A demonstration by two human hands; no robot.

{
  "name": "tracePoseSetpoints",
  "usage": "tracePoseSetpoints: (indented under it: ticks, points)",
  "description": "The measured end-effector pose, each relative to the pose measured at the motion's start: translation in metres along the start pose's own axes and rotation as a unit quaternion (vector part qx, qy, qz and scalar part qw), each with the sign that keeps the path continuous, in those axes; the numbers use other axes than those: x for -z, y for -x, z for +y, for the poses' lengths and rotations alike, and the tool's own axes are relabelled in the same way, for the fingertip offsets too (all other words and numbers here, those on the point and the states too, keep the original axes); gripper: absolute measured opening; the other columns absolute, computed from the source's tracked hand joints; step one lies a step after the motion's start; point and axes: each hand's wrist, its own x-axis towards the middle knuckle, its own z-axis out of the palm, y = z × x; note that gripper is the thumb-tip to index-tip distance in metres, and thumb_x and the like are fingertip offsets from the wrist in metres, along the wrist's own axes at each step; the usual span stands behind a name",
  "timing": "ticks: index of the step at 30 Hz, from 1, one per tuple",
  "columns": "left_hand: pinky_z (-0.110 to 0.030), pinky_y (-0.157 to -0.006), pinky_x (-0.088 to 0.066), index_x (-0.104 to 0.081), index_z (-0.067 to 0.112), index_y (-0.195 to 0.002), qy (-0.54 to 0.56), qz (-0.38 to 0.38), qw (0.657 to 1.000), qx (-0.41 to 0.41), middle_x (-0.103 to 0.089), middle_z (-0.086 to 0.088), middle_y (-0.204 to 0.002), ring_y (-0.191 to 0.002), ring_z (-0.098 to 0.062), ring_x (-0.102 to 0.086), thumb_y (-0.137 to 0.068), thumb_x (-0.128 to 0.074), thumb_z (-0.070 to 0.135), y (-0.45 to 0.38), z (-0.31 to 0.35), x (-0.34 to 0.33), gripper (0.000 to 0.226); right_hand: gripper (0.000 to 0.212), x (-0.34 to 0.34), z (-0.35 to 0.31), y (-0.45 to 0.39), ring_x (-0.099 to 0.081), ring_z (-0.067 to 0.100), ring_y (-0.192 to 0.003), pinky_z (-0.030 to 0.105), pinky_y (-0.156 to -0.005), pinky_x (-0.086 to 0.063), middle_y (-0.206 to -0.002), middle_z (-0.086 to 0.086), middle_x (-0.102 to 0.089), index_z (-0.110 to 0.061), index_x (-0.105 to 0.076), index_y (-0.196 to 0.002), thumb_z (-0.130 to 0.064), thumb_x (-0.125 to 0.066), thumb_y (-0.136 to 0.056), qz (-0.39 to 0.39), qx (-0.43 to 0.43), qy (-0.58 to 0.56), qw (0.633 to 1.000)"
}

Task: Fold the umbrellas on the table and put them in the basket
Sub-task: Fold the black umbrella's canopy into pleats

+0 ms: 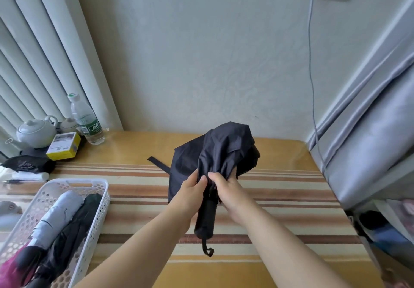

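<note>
Basket (101,200): white, perforated, at the table's left edge; we see a grey umbrella (58,216), a black folded umbrella (77,222) and a magenta one (11,269) lying in it side by side.
Left hand (190,190): we pinch the gathered canopy just above the handle.
Black umbrella (224,151): held upright over the striped table (280,200), canopy bunched and crumpled, not yet wrapped; its strap (158,163) trails left; stubby handle (206,218) points toward us, wrist loop (207,248) dangling.
Right hand (226,189): we grip the same fabric neck, touching the left hand.
</note>
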Motion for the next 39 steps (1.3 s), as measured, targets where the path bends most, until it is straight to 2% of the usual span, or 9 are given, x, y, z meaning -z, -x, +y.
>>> tracePoseSetpoints:
  ticks: [3,7,11,16,20,24,30,34,39]
  points:
    - [-0.018,-0.075,-0.05,-0.059,0.037,-0.108,-0.055,-0.007,0.998,-0.032,-0.061,0.002,-0.113,-0.095,-0.008,-0.061,-0.1,-0.042,0.025,0.006,0.004,-0.002,0.022,0.036,0.002,-0.003,0.007,-0.067,0.019,-0.098,0.032,-0.072,-0.056,-0.117,0.006,-0.066,-0.025,-0.047,-0.133,-0.018,-0.051,-0.098,-0.048,-0.037,-0.198,0.978]
    - [-0.006,-0.061,-0.045,-0.058,0.03,-0.116,-0.103,-0.018,0.992,-0.064,-0.067,0.008,-0.104,-0.086,-0.001,-0.063,-0.096,-0.054,0.015,0.019,0.007,0.003,0.025,0.043,0.008,0.003,0.009,-0.068,0.032,-0.1,0.047,-0.078,-0.058,-0.117,0.014,-0.067,-0.018,-0.048,-0.136,-0.004,-0.054,-0.096,-0.033,-0.001,-0.257,0.966]
    - [-0.022,-0.086,-0.047,-0.036,0.041,-0.116,-0.205,0.024,0.978,-0.024,-0.034,0.009,-0.12,-0.099,-0.009,-0.05,-0.082,-0.069,0.034,0.035,0.002,-0.001,0.048,0.051,0.006,0.001,0.01,-0.066,0.03,-0.105,0.037,-0.071,-0.058,-0.124,0.012,-0.064,-0.021,-0.045,-0.139,0.002,-0.054,-0.094,-0.007,0.032,-0.273,0.961]
    - [-0.037,-0.078,-0.059,-0.041,0.024,-0.13,-0.092,-0.007,0.996,0.001,-0.071,-0.005,-0.086,-0.075,-0.019,-0.071,-0.084,-0.069,0.023,0.052,-0.008,-0.009,0.054,0.062,-0.001,-0.005,0.011,-0.066,0.026,-0.097,0.04,-0.07,-0.056,-0.118,0.005,-0.065,-0.028,-0.044,-0.136,0.007,-0.061,-0.088,0.005,0.058,-0.301,0.952]
    - [-0.031,-0.072,-0.059,-0.037,0.028,-0.129,-0.071,0.031,0.997,-0.008,-0.072,-0.01,-0.09,-0.07,-0.02,-0.069,-0.085,-0.069,0.018,0.062,-0.005,-0.008,0.056,0.067,-0.005,-0.009,0.01,-0.063,0.031,-0.107,0.054,-0.088,-0.053,-0.123,0.006,-0.062,-0.032,-0.042,-0.134,0.009,-0.062,-0.085,0.012,0.084,-0.282,0.956]
    - [-0.026,-0.062,-0.055,-0.021,0.02,-0.146,-0.09,0.05,0.995,0.001,-0.072,-0.01,-0.088,-0.064,-0.015,-0.067,-0.085,-0.068,0.019,0.065,0.001,-0.006,0.078,0.067,-0.011,-0.013,0.008,-0.063,0.031,-0.106,0.05,-0.084,-0.055,-0.12,0.005,-0.06,-0.031,-0.038,-0.137,0.006,-0.062,-0.086,0.032,0.082,-0.273,0.958]
    - [-0.029,-0.058,-0.051,-0.039,0.016,-0.113,-0.071,0.096,0.993,0.012,-0.069,-0.013,-0.083,-0.059,-0.018,-0.062,-0.083,-0.067,0.017,0.068,0.004,-0.008,0.04,0.063,-0.019,-0.015,0.006,-0.064,0.027,-0.094,0.039,-0.069,-0.057,-0.114,0.008,-0.059,-0.024,-0.039,-0.133,0.006,-0.062,-0.084,0.052,0.081,-0.265,0.959]
    - [-0.027,-0.059,-0.052,-0.06,0.002,-0.095,-0.039,0.087,0.995,0.021,-0.067,-0.012,-0.072,-0.053,-0.016,-0.063,-0.084,-0.067,0.014,0.067,0.006,-0.003,0.018,0.061,-0.019,-0.016,0.004,-0.062,0.03,-0.099,0.045,-0.076,-0.057,-0.114,0.008,-0.058,-0.026,-0.039,-0.131,0.004,-0.062,-0.083,0.051,0.074,-0.262,0.961]
    - [-0.023,-0.048,-0.047,-0.053,0.011,-0.091,-0.156,0.121,0.98,-0.032,-0.065,-0.005,-0.074,-0.063,-0.019,-0.066,-0.085,-0.065,0.023,0.069,0.005,-0.006,0.018,0.062,-0.021,-0.017,0.003,-0.063,0.025,-0.094,0.039,-0.072,-0.057,-0.114,0.004,-0.058,-0.026,-0.036,-0.135,0.005,-0.059,-0.086,0.036,0.085,-0.268,0.959]
